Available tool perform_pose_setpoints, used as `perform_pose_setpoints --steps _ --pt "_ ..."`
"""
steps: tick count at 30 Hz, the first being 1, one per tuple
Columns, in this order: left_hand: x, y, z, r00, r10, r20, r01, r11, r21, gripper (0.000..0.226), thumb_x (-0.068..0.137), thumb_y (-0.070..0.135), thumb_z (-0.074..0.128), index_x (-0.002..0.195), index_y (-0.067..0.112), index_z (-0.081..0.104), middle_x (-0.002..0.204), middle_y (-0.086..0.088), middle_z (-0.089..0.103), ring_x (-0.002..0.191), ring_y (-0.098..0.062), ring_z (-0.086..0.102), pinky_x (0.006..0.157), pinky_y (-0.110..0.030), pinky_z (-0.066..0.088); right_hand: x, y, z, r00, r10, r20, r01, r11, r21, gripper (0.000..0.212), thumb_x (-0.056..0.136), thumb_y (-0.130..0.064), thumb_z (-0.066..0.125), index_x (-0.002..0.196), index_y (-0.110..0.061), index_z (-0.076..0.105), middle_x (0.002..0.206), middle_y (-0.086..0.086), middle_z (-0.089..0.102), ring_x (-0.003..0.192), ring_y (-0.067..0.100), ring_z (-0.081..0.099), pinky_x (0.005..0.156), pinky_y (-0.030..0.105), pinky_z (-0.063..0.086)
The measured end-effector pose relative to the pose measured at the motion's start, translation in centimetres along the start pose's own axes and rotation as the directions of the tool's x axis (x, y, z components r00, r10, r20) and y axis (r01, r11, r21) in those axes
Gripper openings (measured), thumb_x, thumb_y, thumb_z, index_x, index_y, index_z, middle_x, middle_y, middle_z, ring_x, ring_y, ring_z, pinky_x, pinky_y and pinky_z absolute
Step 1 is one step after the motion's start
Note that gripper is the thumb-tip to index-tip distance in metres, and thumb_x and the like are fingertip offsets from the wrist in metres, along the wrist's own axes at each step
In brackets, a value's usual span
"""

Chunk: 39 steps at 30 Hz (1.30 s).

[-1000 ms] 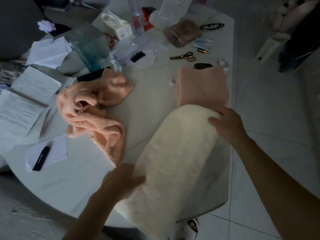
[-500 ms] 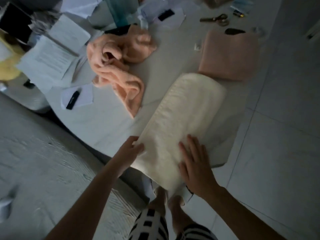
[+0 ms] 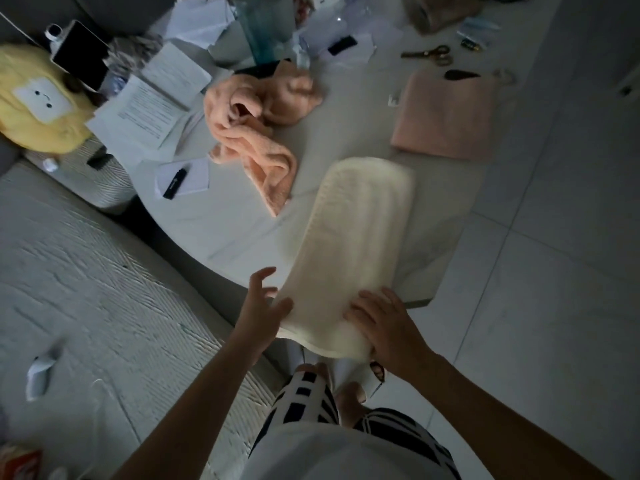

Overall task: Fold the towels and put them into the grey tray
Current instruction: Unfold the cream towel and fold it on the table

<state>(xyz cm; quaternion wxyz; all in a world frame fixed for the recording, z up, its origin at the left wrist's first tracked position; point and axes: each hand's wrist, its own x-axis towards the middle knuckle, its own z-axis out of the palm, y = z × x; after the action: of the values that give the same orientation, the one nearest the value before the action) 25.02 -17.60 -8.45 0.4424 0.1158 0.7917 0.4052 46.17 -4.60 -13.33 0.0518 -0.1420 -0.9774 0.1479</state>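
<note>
A long cream towel (image 3: 356, 237), folded lengthwise, lies across the white table (image 3: 221, 230) and hangs over its near edge. My left hand (image 3: 261, 306) is at the towel's near left corner, thumb against the edge and fingers spread. My right hand (image 3: 384, 323) rests flat on the near right end. A crumpled peach towel (image 3: 256, 133) lies at the table's middle left. A folded pink towel (image 3: 446, 116) sits at the far right. No grey tray is in view.
Papers (image 3: 149, 109), a black pen (image 3: 175, 183) on a note, scissors (image 3: 429, 55) and a clear container (image 3: 266, 26) crowd the table's far side. A yellow plush toy (image 3: 38, 102) sits at left. Below are tiled floor (image 3: 554, 306) and my feet.
My right hand came from the towel's far end to its near end. My left hand stayed at the near left corner. The camera tilted down toward the table edge.
</note>
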Motion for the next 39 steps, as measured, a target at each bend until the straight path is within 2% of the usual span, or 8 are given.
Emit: perform_pose_setpoints --steps 6,12,15,18,22,28,33,39 --pt "-3.4 1.7 -1.1 0.972 0.210 0.101 -0.213 0.977 0.015 0.023 0.093 0.003 0.059 0.092 0.018 0.076 0.133 0.008 0.056 0.121 -0.019 0.055 0.100 -0.039 0.048 -1.9 1.0 -4.9 0.956 0.266 0.123 -0.276 0.675 0.684 0.049 0.080 -0.016 0.073 0.126 -0.028 0.060 0.119 -0.005 0.068 0.110 0.011 0.065 0.092 0.035 0.055" --pt "-5.0 2.2 -0.6 0.865 0.291 0.409 -0.358 0.928 0.098 0.074 0.061 0.028 0.092 0.126 0.041 0.058 0.129 0.020 0.056 0.116 -0.006 0.060 0.092 -0.030 0.056 -2.0 1.3 -7.5 0.872 0.475 0.120 -0.355 0.445 0.822 0.025 0.088 -0.047 0.062 0.113 -0.044 0.058 0.092 -0.010 0.072 0.081 0.011 0.071 0.068 0.027 0.056" --pt "-3.4 3.3 0.3 0.745 0.551 0.376 -0.663 0.672 0.330 0.051 0.077 0.027 0.084 0.122 0.033 0.060 0.115 0.013 0.063 0.102 -0.002 0.064 0.082 -0.029 0.058 -2.0 2.1 -7.7 0.849 0.508 0.145 -0.375 0.388 0.842 0.025 0.087 -0.046 0.064 0.112 -0.047 0.062 0.099 -0.011 0.074 0.090 0.008 0.071 0.074 0.023 0.056" --pt "-0.5 5.0 0.5 0.677 0.643 0.357 -0.735 0.571 0.364 0.032 0.079 0.043 0.075 0.106 0.026 0.068 0.099 0.016 0.066 0.090 -0.003 0.062 0.074 -0.025 0.054 -1.3 3.2 -7.8 0.802 0.585 0.120 -0.393 0.365 0.844 0.027 0.079 -0.052 0.066 0.107 -0.052 0.064 0.105 -0.020 0.071 0.097 -0.001 0.067 0.078 0.018 0.054" --pt "4.2 8.0 1.4 0.826 0.518 0.220 -0.562 0.739 0.370 0.028 0.076 0.065 0.061 0.094 0.044 0.061 0.087 0.021 0.067 0.082 -0.001 0.063 0.066 -0.011 0.047 2.4 5.8 -8.5 0.701 0.711 0.055 -0.434 0.364 0.824 0.031 0.077 -0.052 0.065 0.106 -0.050 0.056 0.101 -0.029 0.065 0.091 -0.010 0.061 0.064 0.010 0.051" --pt "12.1 12.1 4.8 0.855 0.462 0.235 -0.503 0.849 0.161 0.044 0.099 0.035 0.056 0.140 0.045 0.042 0.115 0.012 0.066 0.098 -0.011 0.068 0.076 -0.025 0.057 9.7 11.0 -8.2 0.625 0.781 -0.010 -0.535 0.438 0.723 0.029 0.089 -0.024 0.059 0.112 -0.041 0.054 0.085 -0.028 0.057 0.079 -0.009 0.057 0.064 0.004 0.038" --pt "18.0 12.9 6.6 0.846 0.478 0.236 -0.531 0.714 0.457 0.021 0.090 0.029 0.068 0.108 0.019 0.066 0.108 0.000 0.064 0.093 -0.021 0.063 0.077 -0.027 0.047 12.7 14.3 -5.8 0.536 0.842 0.062 -0.727 0.423 0.541 0.022 0.091 -0.033 0.058 0.111 -0.025 0.055 0.111 -0.003 0.056 0.092 0.018 0.059 0.077 0.032 0.048" --pt "20.9 13.7 6.1 0.780 0.514 0.357 -0.622 0.577 0.529 0.028 0.099 0.029 0.054 0.122 0.017 0.064 0.122 -0.001 0.069 0.113 -0.022 0.062 0.093 -0.024 0.041 13.9 14.9 -5.6 0.653 0.755 -0.056 -0.679 0.617 0.397 0.014 0.093 -0.019 0.056 0.107 -0.019 0.059 0.111 -0.001 0.056 0.096 0.018 0.055 0.083 0.037 0.050"
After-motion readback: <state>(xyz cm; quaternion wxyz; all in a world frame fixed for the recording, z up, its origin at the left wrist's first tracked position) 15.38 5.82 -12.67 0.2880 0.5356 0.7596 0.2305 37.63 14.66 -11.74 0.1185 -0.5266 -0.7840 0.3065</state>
